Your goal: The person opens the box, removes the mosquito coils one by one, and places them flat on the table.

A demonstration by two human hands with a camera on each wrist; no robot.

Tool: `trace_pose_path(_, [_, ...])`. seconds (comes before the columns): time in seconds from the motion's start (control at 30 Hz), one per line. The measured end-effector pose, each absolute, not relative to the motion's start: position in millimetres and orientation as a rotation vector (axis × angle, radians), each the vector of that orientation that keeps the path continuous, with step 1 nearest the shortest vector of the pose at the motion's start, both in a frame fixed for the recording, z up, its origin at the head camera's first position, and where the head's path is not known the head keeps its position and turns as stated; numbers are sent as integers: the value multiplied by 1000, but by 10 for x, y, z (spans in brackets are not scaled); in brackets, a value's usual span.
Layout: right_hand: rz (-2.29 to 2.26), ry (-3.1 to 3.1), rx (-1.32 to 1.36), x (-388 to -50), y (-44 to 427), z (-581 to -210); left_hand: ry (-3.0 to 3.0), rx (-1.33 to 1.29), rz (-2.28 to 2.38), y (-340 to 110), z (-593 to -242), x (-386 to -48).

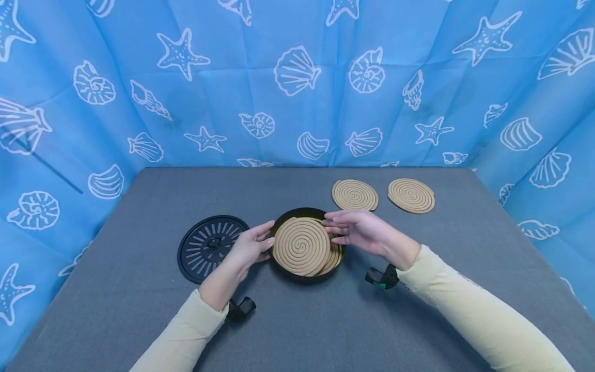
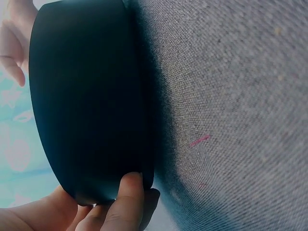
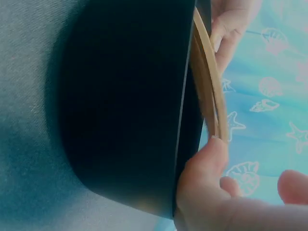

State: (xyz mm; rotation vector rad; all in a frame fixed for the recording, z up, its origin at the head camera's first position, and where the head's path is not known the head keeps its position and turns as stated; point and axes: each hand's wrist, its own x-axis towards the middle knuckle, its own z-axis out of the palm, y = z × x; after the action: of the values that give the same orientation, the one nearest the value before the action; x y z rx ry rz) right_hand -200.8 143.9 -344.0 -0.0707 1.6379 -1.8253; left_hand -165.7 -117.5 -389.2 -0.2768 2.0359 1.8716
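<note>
A round black tin point(image 1: 304, 279) stands on the table with spiral tan mosquito coils in it. The top coil point(image 1: 301, 246) lies over another coil point(image 1: 333, 258), which shows at its right edge. My left hand point(image 1: 248, 250) grips the tin's left side; in the left wrist view, its fingers point(image 2: 130, 190) bend against the dark wall near the base. At the opposite rim, my right hand point(image 1: 360, 230) has its fingers extended. In the right wrist view, a fingertip point(image 3: 217, 147) touches the tilted coil edge point(image 3: 214, 82), and the thumb stands apart.
A black slotted lid point(image 1: 204, 253) with a small central loop lies left of the tin. Two more mosquito coils point(image 1: 355, 195) lie behind and to the right on the grey table point(image 1: 307, 330). A blue shell-patterned curtain point(image 1: 297, 108) hangs behind the table.
</note>
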Motion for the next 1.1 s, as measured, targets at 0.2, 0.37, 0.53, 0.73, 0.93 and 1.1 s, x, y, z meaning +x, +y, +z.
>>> trace_pose_path(0.2, [-1809, 1672, -60, -2032, 1385, -3465, 2042, -281, 1866, -1163, -3901, -1664])
trace_pose_path(0.37, [-1806, 1681, -109, -2033, 1331, -3508, 2045, -294, 1854, -1161, -3898, -1668])
trace_pose_path(0.53, [-1849, 1632, -138, -2029, 1272, -3559, 2036, -288, 1854, -1177, -3893, -1667])
trace_pose_path(0.73, [-1812, 1593, -165, -2000, 1223, -3570, 2047, -282, 1851, -1175, -3888, -1660])
trace_pose_path(0.93, [-1771, 1523, -199, -1967, 1238, -3573, 2061, -287, 1854, -1165, -3893, -1652])
trace_pose_path(1.1, [-1717, 1475, -266, -1964, 1280, -3571, 2066, -282, 1854, -1169, -3889, -1650])
